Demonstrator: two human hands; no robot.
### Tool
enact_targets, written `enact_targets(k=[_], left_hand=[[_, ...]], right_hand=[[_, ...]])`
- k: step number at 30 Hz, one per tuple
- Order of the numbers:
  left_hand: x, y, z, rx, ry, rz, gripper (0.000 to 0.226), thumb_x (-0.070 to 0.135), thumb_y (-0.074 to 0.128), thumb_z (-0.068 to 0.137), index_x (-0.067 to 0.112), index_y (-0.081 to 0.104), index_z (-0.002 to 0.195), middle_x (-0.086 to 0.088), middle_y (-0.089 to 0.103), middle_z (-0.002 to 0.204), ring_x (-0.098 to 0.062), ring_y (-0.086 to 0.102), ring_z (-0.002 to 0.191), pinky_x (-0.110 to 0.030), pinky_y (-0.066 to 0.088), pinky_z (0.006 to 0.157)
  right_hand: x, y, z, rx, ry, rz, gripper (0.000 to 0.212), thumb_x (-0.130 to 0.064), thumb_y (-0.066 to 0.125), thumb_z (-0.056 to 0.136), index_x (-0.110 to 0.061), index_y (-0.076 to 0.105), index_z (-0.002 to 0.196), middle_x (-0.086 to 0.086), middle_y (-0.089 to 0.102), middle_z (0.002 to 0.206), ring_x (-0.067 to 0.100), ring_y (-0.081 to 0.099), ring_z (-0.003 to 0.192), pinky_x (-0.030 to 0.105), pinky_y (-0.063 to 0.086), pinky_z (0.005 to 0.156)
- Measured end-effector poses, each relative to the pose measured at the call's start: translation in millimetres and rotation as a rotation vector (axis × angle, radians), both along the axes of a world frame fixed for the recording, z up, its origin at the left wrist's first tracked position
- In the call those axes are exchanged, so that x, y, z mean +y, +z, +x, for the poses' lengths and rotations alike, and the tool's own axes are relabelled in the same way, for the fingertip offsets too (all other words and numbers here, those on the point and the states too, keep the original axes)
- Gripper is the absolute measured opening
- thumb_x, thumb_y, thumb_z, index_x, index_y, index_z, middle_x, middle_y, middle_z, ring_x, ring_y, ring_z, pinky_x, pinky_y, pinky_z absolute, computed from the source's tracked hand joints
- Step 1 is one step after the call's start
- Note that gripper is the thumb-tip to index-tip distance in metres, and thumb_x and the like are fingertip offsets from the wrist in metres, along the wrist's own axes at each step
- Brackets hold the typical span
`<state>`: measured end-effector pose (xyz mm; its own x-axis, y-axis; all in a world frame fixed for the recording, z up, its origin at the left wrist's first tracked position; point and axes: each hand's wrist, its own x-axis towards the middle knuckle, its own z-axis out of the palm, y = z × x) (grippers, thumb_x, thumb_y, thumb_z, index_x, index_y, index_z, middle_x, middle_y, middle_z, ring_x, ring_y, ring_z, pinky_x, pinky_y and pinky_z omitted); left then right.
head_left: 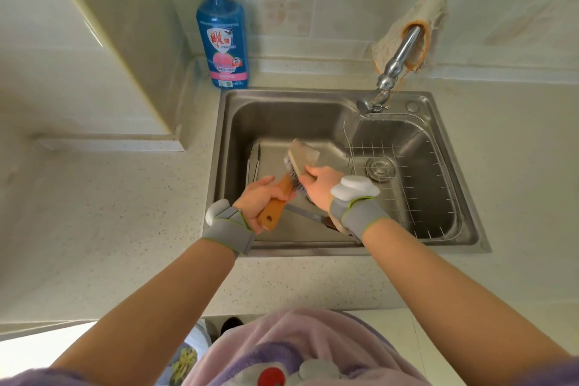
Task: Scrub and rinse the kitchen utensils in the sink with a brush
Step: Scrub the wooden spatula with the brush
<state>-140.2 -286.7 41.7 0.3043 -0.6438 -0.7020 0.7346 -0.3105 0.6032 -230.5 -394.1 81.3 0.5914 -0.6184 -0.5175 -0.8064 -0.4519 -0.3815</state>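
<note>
The left hand (261, 197) gripped a wooden-handled scrubbing brush (285, 184), its bristles against a pale, flat, broad-bladed utensil (305, 154) which the right hand (319, 188) held over the stainless steel sink (282, 113).

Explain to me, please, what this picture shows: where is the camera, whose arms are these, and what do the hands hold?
There is no machine here. A person wears one wide-angle camera on the head, so you look down along their own two arms. Each wrist carries a grey band with a white device on it. The left hand grips the wooden handle of a brush. The right hand holds a flat pale utensil, and the bristles lie against it. Both are above a steel sink. In the sink lie a knife and a wire rack. Behind stand a blue soap bottle and a tap with a cloth hung over it.
</note>
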Motion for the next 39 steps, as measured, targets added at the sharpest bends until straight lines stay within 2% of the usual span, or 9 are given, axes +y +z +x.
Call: enact_targets(k=[3, 12, 16, 20, 24, 27, 31, 36, 39], left_hand=[[2, 9, -6, -0.004, -0.092, -0.061, 0.034, -0.006, 0.055, 0.081, 0.005, 0.052, 0.113, -0.009, 0.059, 0.096, -0.014, 0.056, 0.082, -0.023, 0.047, 0.077], [7, -3, -1, -0.029, -0.107, -0.033, 0.040, -0.012, 0.052, 0.066, 0.008, 0.062, 0.100, -0.012, 0.060, 0.094, -0.018, 0.056, 0.084, -0.025, 0.044, 0.082], [2, 5, -7, -0.034, -0.109, -0.106, 0.042, -0.022, 0.036, 0.083, 0.003, 0.058, 0.109, -0.010, 0.060, 0.099, -0.017, 0.056, 0.093, -0.024, 0.043, 0.090], [-1, 5, 4, -0.036, -0.051, -0.052, 0.043, -0.022, 0.028, 0.084, 0.003, 0.058, 0.104, -0.012, 0.059, 0.091, -0.010, 0.066, 0.066, -0.018, 0.051, 0.069], [0, 9, 0, -0.035, -0.050, -0.070, 0.054, -0.023, 0.030, 0.084, -0.002, 0.048, 0.130, -0.013, 0.059, 0.101, -0.019, 0.058, 0.091, -0.027, 0.045, 0.092], [-1, 11, -3, -0.029, -0.029, -0.063, 0.050, -0.020, 0.033, 0.088, -0.006, 0.044, 0.135, -0.017, 0.060, 0.108, -0.018, 0.060, 0.092, -0.028, 0.048, 0.090], [-3, 8, 5, -0.057, 0.018, -0.032, 0.044, -0.014, 0.031, 0.094, -0.009, 0.041, 0.136, -0.007, 0.069, 0.078, -0.013, 0.065, 0.070, -0.024, 0.052, 0.076], [-3, 15, -7, -0.016, 0.034, -0.040, 0.040, 0.001, 0.030, 0.101, -0.009, 0.036, 0.139, -0.020, 0.056, 0.116, -0.019, 0.057, 0.089, -0.035, 0.040, 0.100], [-9, 9, 0, -0.019, 0.104, -0.024, 0.048, 0.023, 0.022, 0.105, -0.006, 0.037, 0.140, -0.024, 0.056, 0.123, -0.030, 0.058, 0.098, -0.035, 0.038, 0.098]], right_hand=[[-9, -6, -2, 0.009, -0.057, 0.007, 0.048, -0.037, 0.041, 0.099, -0.023, 0.038, 0.144, 0.006, 0.041, 0.149, 0.030, 0.040, 0.136, 0.031, 0.031, 0.111], [30, -9, -19, -0.060, -0.004, 0.028, 0.048, -0.041, 0.042, 0.097, -0.031, 0.037, 0.144, 0.008, 0.053, 0.140, 0.032, 0.051, 0.125, 0.032, 0.043, 0.101], [0, -7, -4, -0.024, -0.098, 0.002, 0.047, -0.036, 0.041, 0.098, -0.022, 0.041, 0.143, 0.010, 0.048, 0.143, 0.032, 0.045, 0.131, 0.033, 0.036, 0.110], [27, 4, -10, -0.062, 0.006, 0.045, 0.047, -0.038, 0.044, 0.097, -0.026, 0.041, 0.142, 0.006, 0.047, 0.145, 0.029, 0.043, 0.133, 0.029, 0.035, 0.107], [5, 0, 4, -0.042, -0.061, -0.014, 0.048, -0.038, 0.042, 0.098, -0.024, 0.040, 0.143, 0.007, 0.044, 0.147, 0.030, 0.041, 0.134, 0.030, 0.033, 0.109], [4, 3, 2, -0.001, -0.045, -0.016, 0.047, -0.038, 0.041, 0.098, -0.023, 0.040, 0.143, 0.007, 0.043, 0.148, 0.031, 0.041, 0.135, 0.031, 0.033, 0.109], [27, 2, -8, -0.095, -0.008, 0.024, 0.047, -0.040, 0.045, 0.096, -0.029, 0.041, 0.142, 0.005, 0.051, 0.142, 0.029, 0.047, 0.130, 0.029, 0.039, 0.104], [5, 0, -4, -0.024, -0.105, -0.019, 0.046, -0.037, 0.045, 0.096, -0.024, 0.044, 0.141, 0.009, 0.051, 0.141, 0.032, 0.046, 0.130, 0.032, 0.037, 0.107], [34, 2, -17, -0.105, -0.038, 0.018, 0.047, -0.042, 0.045, 0.095, -0.032, 0.042, 0.141, 0.005, 0.056, 0.136, 0.031, 0.052, 0.124, 0.033, 0.044, 0.102]])
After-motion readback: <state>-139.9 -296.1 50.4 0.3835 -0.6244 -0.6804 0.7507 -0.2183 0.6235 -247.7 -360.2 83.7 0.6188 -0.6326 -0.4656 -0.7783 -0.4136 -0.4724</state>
